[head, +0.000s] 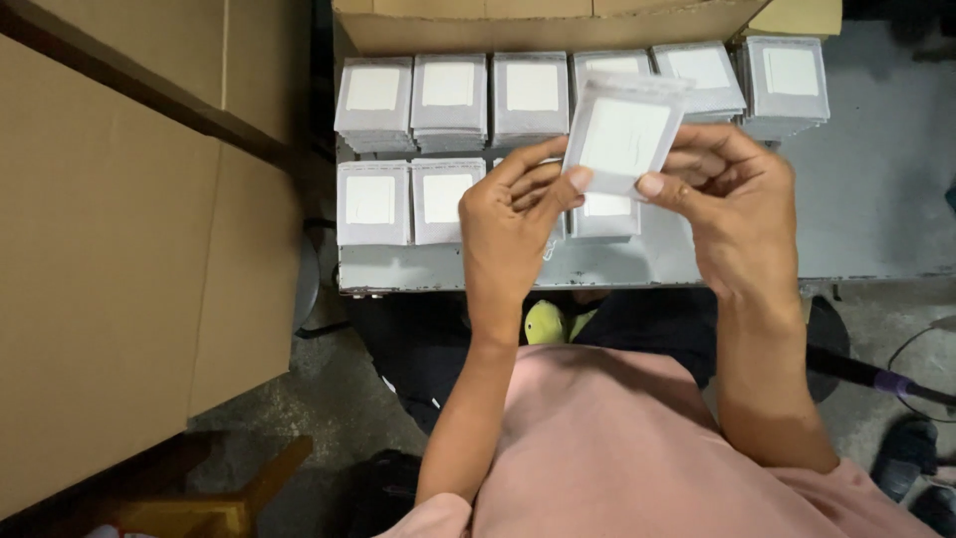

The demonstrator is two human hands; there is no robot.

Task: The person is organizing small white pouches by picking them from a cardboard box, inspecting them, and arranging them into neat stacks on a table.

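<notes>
Pink shirt nearest, filling the bottom of the view. Above it, left hand pinching the lower left edge of a small clear packet with a white insert; right hand gripping its lower right corner between thumb and fingers. Packet held upright over the grey bench, just above the near row of stacked packets. Far row of six more stacks lined up against a cardboard box. Large cardboard sheets standing at left. Yellow-green shoe showing below the bench edge.
</notes>
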